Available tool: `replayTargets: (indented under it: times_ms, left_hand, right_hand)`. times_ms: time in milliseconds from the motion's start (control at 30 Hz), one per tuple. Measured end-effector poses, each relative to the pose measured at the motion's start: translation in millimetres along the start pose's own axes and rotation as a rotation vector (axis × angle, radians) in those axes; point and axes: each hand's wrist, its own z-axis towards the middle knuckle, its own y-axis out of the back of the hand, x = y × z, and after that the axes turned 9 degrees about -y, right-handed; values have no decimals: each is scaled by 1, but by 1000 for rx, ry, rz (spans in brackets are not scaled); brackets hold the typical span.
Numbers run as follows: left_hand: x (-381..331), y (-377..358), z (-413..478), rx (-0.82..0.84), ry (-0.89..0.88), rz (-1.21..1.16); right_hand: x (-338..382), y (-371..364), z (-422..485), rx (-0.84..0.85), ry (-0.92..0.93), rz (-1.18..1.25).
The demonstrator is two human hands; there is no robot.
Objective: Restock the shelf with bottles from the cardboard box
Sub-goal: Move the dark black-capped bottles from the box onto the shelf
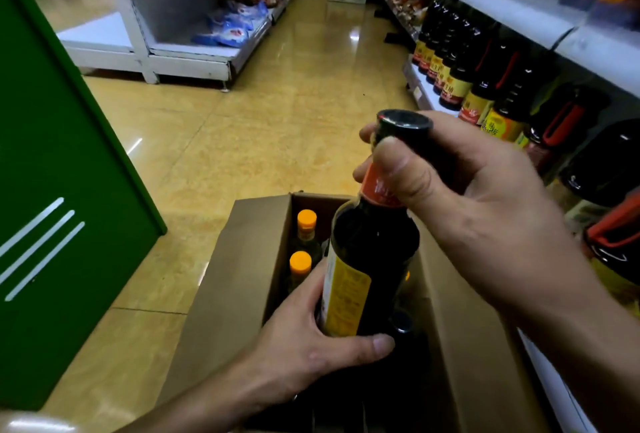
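Head view, shop aisle; glossy tan floor (pixel 259 120) runs ahead; green panel (pixel 52 190) fills the left edge; shelf (pixel 420 89) along the right carries a row of dark bottles (pixel 453 86), labels facing the aisle. Cardboard box (pixel 242 276) sits open on the floor just below the camera, flaps splayed; two orange-capped bottles (pixel 307 219) stand upright at its far left side. Bottle (pixel 374 259) in hand: dark, yellow label, black cap, slightly tilted, over the box mouth; its base is hidden behind the left hand, so it is probably clear of the box, not certainly. Right hand (pixel 485 210): thumb and fingers (pixel 391 169) pinch the neck just under the cap; left hand (pixel 311 339) wraps the lower body, fingers (pixel 367 344) curled round the label. Step judged: carry to shelf. To do it well: take the weight on the lower hand; lift straight until clear of the neighbours; swing right; set upright beside the row, label outward; release the neck last.
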Motion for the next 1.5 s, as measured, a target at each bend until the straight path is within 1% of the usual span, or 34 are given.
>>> replayTargets:
  times_ms: [100, 200, 267, 333, 433, 567, 700, 767, 833, 867, 933, 1033, 1100, 1200, 1333, 1400, 1500]
  left_hand:
    - [-3, -11, 3, -104, -24, -12]
    - [-2, -20, 10, -251, -23, 39]
    - [-1, -25, 14, -298, -31, 77]
    - [-2, -29, 15, -302, -40, 91]
    - [-4, -26, 12, -236, 13, 53]
    - [-4, -7, 16, -35, 84, -136]
    - [-12, 7, 26, 167, 116, -215]
    - [-16, 7, 28, 186, 103, -214]
    - [-15, 3, 28, 103, 53, -144]
    - [-14, -2, 28, 37, 19, -111]
    - [-15, -13, 29, -121, -11, -87]
    - [-20, -28, 34, -362, 6, -32]
    - [-20, -31, 36, -442, 16, 11]
    - [-16, -31, 35, -409, 28, -3]
    - [-8, -18, 36, -246, 12, -100]
    - [-2, -7, 42, -164, 7, -89]
    - [3, 7, 54, -107, 20, -75]
  right_hand:
    - [-22, -8, -10, 33, -105, -24]
    - [-42, -26, -21, -8, -160, -35]
    - [-49, -33, -23, -57, -204, -31]
    - [-54, -34, -21, -75, -222, -12]
    - [-59, -27, -15, -39, -238, 102]
    - [-63, -11, -7, 96, -186, 293]
    - [-68, -8, -3, 240, -185, 641]
    - [-70, -7, -2, 326, -180, 724]
    - [-68, -5, -1, 350, -174, 681]
    - [-66, -4, 0, 326, -169, 630]
    - [-62, -5, 1, 248, -164, 519]
    - [-61, -14, 0, 128, -189, 346]
    - [-65, -23, 0, 38, -212, 223]
    - [-72, -31, 0, 2, -208, 174]
    - [-69, -22, 6, 42, -166, 308]
    - [-69, -15, 11, 55, -137, 317]
    - [-72, -13, 19, 50, -125, 305]
